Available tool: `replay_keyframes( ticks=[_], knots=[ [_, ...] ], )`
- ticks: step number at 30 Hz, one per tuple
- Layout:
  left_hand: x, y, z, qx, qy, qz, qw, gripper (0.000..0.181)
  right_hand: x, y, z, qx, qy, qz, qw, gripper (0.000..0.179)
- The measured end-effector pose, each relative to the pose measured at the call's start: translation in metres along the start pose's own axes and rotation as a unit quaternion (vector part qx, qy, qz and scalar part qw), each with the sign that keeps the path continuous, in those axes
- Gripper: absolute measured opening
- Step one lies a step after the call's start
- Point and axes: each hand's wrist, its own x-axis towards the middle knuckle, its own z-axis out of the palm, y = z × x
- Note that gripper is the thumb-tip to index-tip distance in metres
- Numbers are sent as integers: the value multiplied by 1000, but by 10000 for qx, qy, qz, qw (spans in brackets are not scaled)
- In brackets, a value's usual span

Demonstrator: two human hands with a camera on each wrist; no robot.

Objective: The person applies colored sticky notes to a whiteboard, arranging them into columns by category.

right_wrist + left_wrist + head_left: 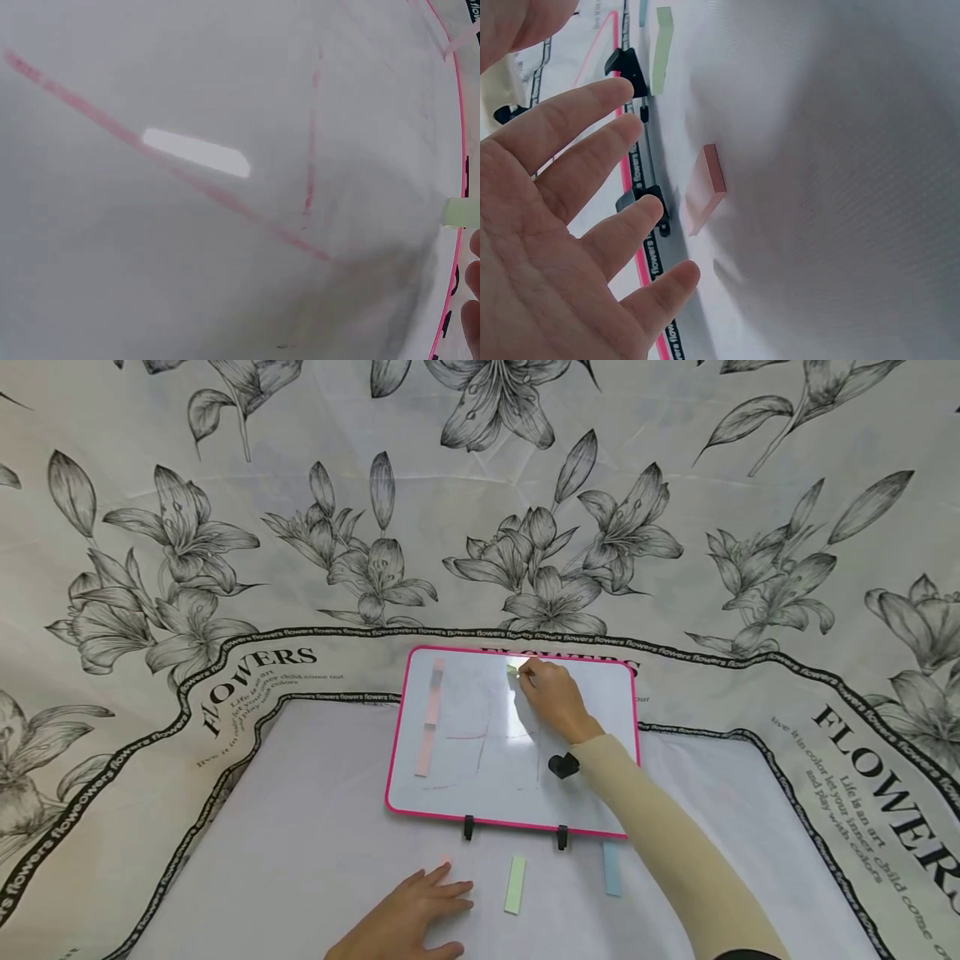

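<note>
**Pink column up, green barely begun**

At the left, the left hand (416, 906) had its grip spread and holding nothing, close to a thick pink pad (705, 187) on the white-covered tabletop (300, 802). Above, on the whiteboard (450, 797), a column of pink strips (427, 747), set end to end, looked done or close to it. Toward the middle, near the top edge, the right hand (555, 697) had its grip pinched on a green strip (512, 669), the only green seen on the board; that part seemed at its start. Below lay a green pad (515, 885) and, farther right, a blue pad (612, 870); no blue showed on the board, so that colour seemed wholly left to do.

The green strip looked pale and plain, one end poking past the fingertips, the rest hidden. Smudged red lines (217, 193) marked the glossy board below it.
</note>
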Motion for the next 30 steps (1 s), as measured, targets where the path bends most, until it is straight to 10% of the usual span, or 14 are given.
replay_keyframes(
  ticks=[21,30],
  knots=[
    [-6,-5,0,37,119,-42,9999,45,15,0,-2,108,1036,445,9936,12],
    [-6,-7,2,148,107,-41,9998,46,9,1,8,-125,775,132,9968,11]
  ],
)
